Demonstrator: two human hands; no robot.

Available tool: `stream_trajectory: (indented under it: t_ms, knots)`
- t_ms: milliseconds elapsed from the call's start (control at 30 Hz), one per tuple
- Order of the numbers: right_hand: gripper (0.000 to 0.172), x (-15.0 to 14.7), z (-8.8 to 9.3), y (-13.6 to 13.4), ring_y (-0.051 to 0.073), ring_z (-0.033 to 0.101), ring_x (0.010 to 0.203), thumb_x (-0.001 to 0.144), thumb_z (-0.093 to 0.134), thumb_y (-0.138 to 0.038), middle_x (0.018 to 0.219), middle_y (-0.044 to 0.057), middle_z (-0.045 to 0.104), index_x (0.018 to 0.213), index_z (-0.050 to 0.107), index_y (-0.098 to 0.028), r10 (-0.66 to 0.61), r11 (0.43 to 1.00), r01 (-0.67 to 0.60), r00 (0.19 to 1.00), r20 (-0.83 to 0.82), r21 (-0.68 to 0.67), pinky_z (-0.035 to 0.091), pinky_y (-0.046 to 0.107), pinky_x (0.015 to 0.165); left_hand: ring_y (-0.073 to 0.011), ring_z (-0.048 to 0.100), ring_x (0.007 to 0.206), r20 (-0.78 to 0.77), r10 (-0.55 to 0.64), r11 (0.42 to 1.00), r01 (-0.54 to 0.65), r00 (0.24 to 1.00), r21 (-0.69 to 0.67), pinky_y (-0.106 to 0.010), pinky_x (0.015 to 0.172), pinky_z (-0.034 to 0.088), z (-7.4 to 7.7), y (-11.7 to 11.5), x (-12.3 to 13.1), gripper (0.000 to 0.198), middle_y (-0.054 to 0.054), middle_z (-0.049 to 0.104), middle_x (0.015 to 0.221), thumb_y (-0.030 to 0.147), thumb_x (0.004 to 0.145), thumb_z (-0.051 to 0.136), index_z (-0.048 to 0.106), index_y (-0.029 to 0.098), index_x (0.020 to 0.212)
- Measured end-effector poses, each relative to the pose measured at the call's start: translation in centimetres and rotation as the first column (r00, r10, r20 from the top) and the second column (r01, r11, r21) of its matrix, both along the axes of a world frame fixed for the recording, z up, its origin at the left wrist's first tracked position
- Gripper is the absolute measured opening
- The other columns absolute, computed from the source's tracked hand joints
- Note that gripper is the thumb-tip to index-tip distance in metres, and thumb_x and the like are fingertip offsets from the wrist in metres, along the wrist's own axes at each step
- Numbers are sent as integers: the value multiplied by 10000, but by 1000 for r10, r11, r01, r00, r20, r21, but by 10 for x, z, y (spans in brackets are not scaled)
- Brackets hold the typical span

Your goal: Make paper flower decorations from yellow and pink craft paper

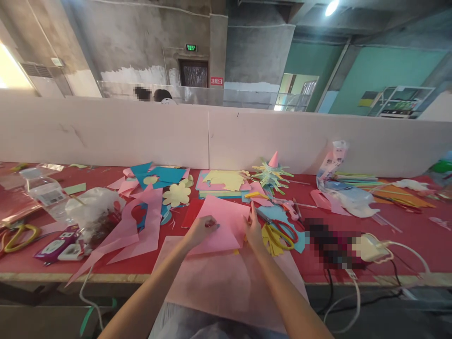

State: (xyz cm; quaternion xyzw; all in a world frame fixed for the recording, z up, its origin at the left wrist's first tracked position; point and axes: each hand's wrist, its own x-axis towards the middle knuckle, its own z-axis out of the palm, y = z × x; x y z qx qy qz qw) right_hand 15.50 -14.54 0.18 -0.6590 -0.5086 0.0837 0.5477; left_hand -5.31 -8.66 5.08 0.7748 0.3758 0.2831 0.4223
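A: Talk me through the hands.

B: From my head view, the sheet point(228, 216) lies at the table's point(137, 266) front middle, overlapping the pad point(233, 278). My left hand point(205, 228) is over it, fingers curled in; whether they pinch anything, I can't tell. My right hand point(252, 228) is at the sheet's right edge, thumb and forefinger slightly parted; I can't tell if they grip it.

A: What could spoil it?

B: A crease, I'd say: it looks thin, and an uneven press or pull from the two hands would do it. If my right hand slipped outward, it could knock the scissors point(275, 225) just beside it.

A: What else crowds you?

B: Past the scissors' blades lies the glue gun point(291, 208), and farther right a plug point(370, 248) with its cable. On my left, strips point(151, 226) overhang the front edge, near the bottle point(45, 193). A paper stack point(226, 181) blocks the space behind the sheet, and the partition point(158, 136) closes the far side.
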Motion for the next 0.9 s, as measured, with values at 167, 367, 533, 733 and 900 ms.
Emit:
stream_trajectory:
  t_ms: [167, 367, 533, 733, 900]
  knots:
    - [432, -5, -1, -5, 214, 306, 1294, 890, 342, -324, 1373, 87, 401, 1282, 479, -202, -30, 993, 2, 973, 228, 121, 291, 389, 1032, -184, 569, 739, -52, 82, 997, -82, 995, -2, -259, 657, 403, -4, 33, 13, 199, -39, 626, 755, 363, 708, 536, 549, 164, 704]
    - [400, -6, 1, -9, 191, 633, 842, 845, 457, -370, 912, 48, 687, 1212, 535, -233, 282, 957, -284, 958, -44, -56, 480, 332, 777, -216, 561, 708, -125, 134, 988, -142, 983, -63, -291, 627, 396, -20, 54, 13, 202, -62, 627, 718, 348, 673, 562, 573, 146, 673]
    - [371, 2, 3, -4, 200, 630, 817, 776, 552, -383, 863, 55, 690, 1090, 614, -196, 417, 887, -452, 873, -253, -97, 487, 323, 729, -204, 581, 783, -98, 0, 989, -14, 995, -148, -266, 664, 422, -17, 61, 2, 328, -69, 662, 849, 427, 679, 599, 654, 154, 852]
    - [326, 3, -2, -1, 201, 616, 848, 783, 546, -363, 810, 39, 678, 1052, 629, -199, 428, 885, -457, 872, -238, -83, 475, 335, 766, -140, 560, 670, 30, -290, 913, 286, 957, -291, -254, 667, 432, -13, 62, -6, 557, 13, 602, 681, 406, 664, 648, 564, 174, 1163]
    - [248, 4, -5, 3, 178, 611, 875, 796, 527, -343, 922, 52, 677, 937, 662, -191, 447, 880, -470, 866, -222, -62, 450, 312, 807, -197, 554, 1012, 131, -320, 908, 343, 939, -243, -285, 916, 373, -8, 62, -11, 290, -52, 673, 988, 305, 735, 517, 700, 179, 921]
